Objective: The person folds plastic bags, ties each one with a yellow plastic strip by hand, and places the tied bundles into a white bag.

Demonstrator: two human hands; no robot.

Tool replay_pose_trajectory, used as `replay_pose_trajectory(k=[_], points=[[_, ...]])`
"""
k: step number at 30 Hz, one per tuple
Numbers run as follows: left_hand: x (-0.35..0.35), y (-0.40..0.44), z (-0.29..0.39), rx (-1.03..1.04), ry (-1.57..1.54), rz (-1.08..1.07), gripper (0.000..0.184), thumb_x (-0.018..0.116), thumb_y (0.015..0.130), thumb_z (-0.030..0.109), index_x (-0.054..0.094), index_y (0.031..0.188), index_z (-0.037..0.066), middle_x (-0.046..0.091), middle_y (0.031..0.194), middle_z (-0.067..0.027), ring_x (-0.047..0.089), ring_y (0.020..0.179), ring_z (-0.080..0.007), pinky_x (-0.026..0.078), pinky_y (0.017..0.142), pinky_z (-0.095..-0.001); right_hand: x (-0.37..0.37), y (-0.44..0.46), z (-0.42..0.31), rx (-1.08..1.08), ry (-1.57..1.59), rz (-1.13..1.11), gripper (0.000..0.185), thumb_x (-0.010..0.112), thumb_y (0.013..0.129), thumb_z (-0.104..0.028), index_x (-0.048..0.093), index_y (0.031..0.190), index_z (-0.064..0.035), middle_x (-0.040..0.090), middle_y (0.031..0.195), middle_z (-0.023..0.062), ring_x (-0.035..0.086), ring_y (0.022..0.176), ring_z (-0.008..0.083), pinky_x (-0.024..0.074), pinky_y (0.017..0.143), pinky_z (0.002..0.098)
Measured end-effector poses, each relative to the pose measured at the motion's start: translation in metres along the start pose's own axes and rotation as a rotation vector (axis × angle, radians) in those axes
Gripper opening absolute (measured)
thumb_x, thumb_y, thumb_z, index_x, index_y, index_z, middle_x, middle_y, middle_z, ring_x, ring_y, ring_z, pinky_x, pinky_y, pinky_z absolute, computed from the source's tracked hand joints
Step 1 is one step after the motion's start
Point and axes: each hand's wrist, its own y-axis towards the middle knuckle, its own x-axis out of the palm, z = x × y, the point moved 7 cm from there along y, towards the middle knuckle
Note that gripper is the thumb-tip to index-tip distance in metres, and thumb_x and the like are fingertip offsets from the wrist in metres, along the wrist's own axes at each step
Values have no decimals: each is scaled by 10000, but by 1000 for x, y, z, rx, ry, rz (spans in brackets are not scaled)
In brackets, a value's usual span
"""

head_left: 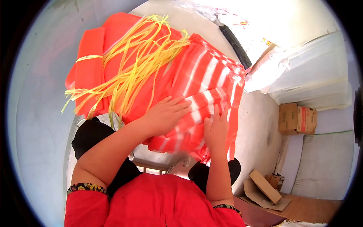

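Head camera: you have the folded striped sheet [206, 99] at the centre of the frame, in front of your chest and between your hands. Its long axis slants from lower left to upper right. Your left hand [166, 115] lies across its left part from the upper left, fingers stretched and nearly flat, pointing right; its thumb is hidden, so you cannot tell whether it pinches. Your right hand [216, 132] is nearer the fold's right end, fingers pointing up the frame and touching the material; whether thumb and fingers close on a layer cannot be told. From the right fingertips, the fold's body runs to the left and down.

Just above lies the striped pile [206, 72]. Yellow strips [140, 72] spread over red folded sheets [89, 49] at the upper left, beyond your left hand.
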Motion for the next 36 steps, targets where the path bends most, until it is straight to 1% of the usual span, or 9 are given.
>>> replay_pose_trajectory(k=[2,8,14,17,21,22,23,29,36], points=[[4,0,0,-14,-4,-29,563,551,1034,267,474,1562,88,380,1684,-71,315,1567,-334,292,1248,-542,-6,-13,-20,34,190,-32,626,589,1026,-203,385,1593,-35,215,1694,280,387,1488,428,396,1165,460],[-11,-13,22,-17,-176,9,651,647,979,464,558,1488,68,430,1649,-112,267,1569,-428,246,1260,-559,9,27,-14,-68,539,67,732,664,976,-193,341,1618,-51,206,1713,244,302,1553,361,318,1223,443],[-23,-20,27,44,-524,-114,383,673,975,394,754,1168,73,739,1212,-162,533,1384,-405,459,1087,-495,14,46,-27,51,478,115,953,833,839,-295,339,1619,-63,208,1699,276,254,1571,400,284,1253,465],[-21,-21,9,-242,-522,-240,257,695,953,315,767,1039,83,751,1061,-141,654,1154,-383,530,920,-469,17,39,-25,85,375,155,1011,868,795,-297,334,1617,-49,239,1683,280,291,1550,409,315,1239,474],[-42,-31,-30,-373,-123,213,259,711,931,271,691,1052,43,725,986,-153,677,994,-385,547,846,-473,8,36,-29,130,463,113,1045,868,780,-205,290,1638,-53,256,1669,231,337,1514,394,352,1229,463],[-45,-36,-42,-416,-32,288,274,712,932,272,667,1057,33,719,973,-158,680,980,-386,548,840,-480,5,37,-30,120,440,149,1099,907,743,-257,295,1623,-15,391,1603,257,423,1467,384,402,1187,465],[-48,-39,-52,-458,58,366,290,712,933,274,643,1063,24,714,961,-163,683,966,-386,550,833,-488,6,37,-30,153,521,125,1103,905,744,-240,284,1627,-16,412,1590,253,451,1444,379,427,1166,459],[-42,-40,-81,-692,1,226,317,729,918,283,593,1037,22,710,973,-192,694,951,-404,551,816,-516,9,39,-35,261,732,45,1137,889,750,-154,208,1651,-23,485,1535,235,578,1322,341,556,1027,426],[-38,-36,-94,-642,87,245,123,629,874,114,699,907,18,731,886,-214,729,856,-404,577,737,-517,26,42,-7,270,919,82,1116,858,792,-74,170,1670,-44,484,1521,202,583,1292,296,583,967,395]])
